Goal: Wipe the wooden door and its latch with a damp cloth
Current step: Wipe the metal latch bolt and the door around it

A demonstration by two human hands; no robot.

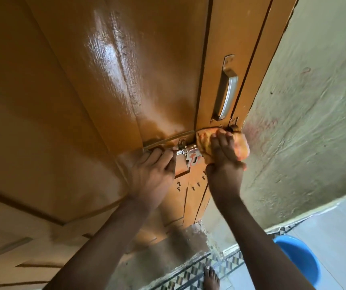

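Cloth (239,146), orange and bunched, sits clenched in your right hand (224,162) against the latch (185,150) at the door (109,84) edge; your left hand (153,174) pinches the bolt's left end.

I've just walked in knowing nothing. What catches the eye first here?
Two bare hands meet at the metal latch on a glossy orange-brown wooden door: the right hand presses an orange cloth against its end, the left hand grips the bolt. A steel pull handle sits just above, and a wet sheen streaks the panel.

Home doorway, wooden door (84,101), tiled floor (335,237)
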